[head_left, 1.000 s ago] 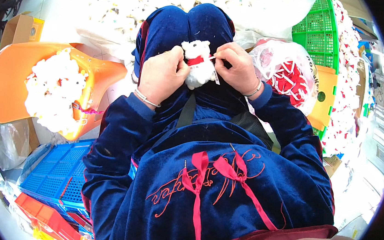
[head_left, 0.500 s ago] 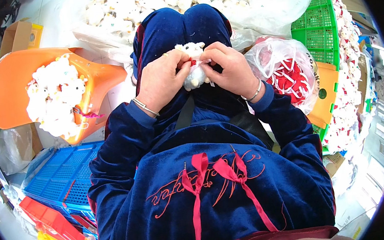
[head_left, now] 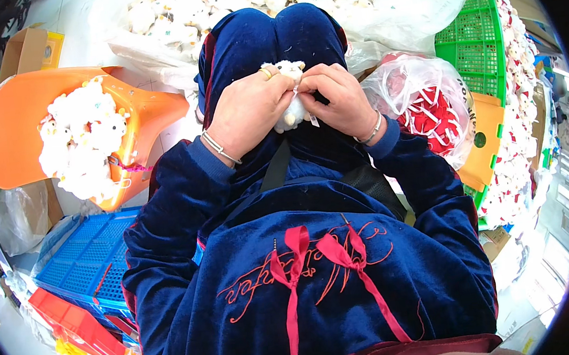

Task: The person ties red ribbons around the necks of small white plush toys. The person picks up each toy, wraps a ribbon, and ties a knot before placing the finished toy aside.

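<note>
A small white-and-grey plush toy (head_left: 292, 118) sits upright over my lap, its head showing above my fingers. My left hand (head_left: 250, 107) is closed around the toy's left side and neck, thumb and fingertips pressed together. On the other side, my right hand (head_left: 340, 100) pinches at the neck, where a thin white ribbon (head_left: 295, 90) shows between the two hands. The fingers hide most of the ribbon and the toy's front. A small white tag (head_left: 314, 121) hangs beside the toy, below my right fingers.
An orange chair (head_left: 13, 135) at left bears a heap of white plush toys (head_left: 85, 138). More lie in a big clear bag (head_left: 413, 18) ahead. At right are a plastic bag of red-and-white pieces (head_left: 430, 122) and a green basket (head_left: 470, 43). Blue (head_left: 86, 255) and red (head_left: 76, 327) crates stand lower left.
My left hand has turned over the toy's neck, covering the red piece that showed there before. My right fingers have drawn in closer to the left ones.
</note>
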`<state>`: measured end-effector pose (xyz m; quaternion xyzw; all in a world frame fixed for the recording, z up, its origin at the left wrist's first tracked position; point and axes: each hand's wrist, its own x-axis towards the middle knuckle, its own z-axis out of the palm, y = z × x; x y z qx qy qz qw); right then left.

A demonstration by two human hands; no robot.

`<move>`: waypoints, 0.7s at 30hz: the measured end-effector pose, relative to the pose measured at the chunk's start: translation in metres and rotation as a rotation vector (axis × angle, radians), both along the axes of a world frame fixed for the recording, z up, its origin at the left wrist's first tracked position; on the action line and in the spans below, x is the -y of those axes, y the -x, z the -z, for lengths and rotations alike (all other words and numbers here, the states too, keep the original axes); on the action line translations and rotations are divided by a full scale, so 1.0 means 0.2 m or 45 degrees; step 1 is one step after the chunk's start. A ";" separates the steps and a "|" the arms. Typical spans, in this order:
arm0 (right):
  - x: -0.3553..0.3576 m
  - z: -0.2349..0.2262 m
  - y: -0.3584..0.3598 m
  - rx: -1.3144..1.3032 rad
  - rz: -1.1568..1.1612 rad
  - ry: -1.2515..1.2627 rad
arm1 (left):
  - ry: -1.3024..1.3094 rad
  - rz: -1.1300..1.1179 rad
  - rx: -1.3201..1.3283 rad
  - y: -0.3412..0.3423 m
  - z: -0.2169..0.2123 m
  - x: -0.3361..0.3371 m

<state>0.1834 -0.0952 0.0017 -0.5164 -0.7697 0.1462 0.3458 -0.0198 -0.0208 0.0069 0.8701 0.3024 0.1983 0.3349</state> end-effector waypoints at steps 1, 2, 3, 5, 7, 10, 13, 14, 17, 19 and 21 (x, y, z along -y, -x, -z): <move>0.00 0.01 0.00 -0.002 -0.001 -0.017 | 0.009 0.009 -0.021 0.00 0.00 -0.01; 0.00 0.01 0.00 -0.010 -0.008 -0.023 | 0.019 0.018 -0.042 0.00 0.00 -0.01; 0.00 0.02 -0.01 -0.017 -0.013 -0.028 | 0.019 0.029 -0.054 0.00 0.00 -0.02; 0.00 0.02 -0.01 -0.019 -0.017 -0.041 | 0.019 0.050 -0.078 0.00 -0.01 -0.03; 0.00 0.03 -0.01 -0.007 -0.021 -0.058 | -0.011 0.068 -0.091 -0.01 -0.02 -0.03; 0.00 0.05 -0.01 -0.005 -0.019 -0.078 | -0.041 0.089 -0.088 -0.01 -0.02 -0.04; 0.00 0.05 -0.01 -0.011 -0.029 -0.090 | -0.060 0.113 -0.096 -0.01 -0.02 -0.05; 0.00 0.05 -0.01 -0.016 -0.028 -0.087 | -0.066 0.123 -0.103 -0.01 -0.02 -0.05; 0.00 0.05 -0.01 -0.028 -0.025 -0.080 | -0.060 0.132 -0.116 -0.01 -0.03 -0.05; 0.00 0.05 -0.01 -0.035 -0.021 -0.074 | -0.052 0.142 -0.103 -0.01 -0.02 -0.06; 0.00 0.04 -0.01 -0.042 -0.017 -0.052 | 0.029 0.153 -0.065 -0.01 -0.03 -0.06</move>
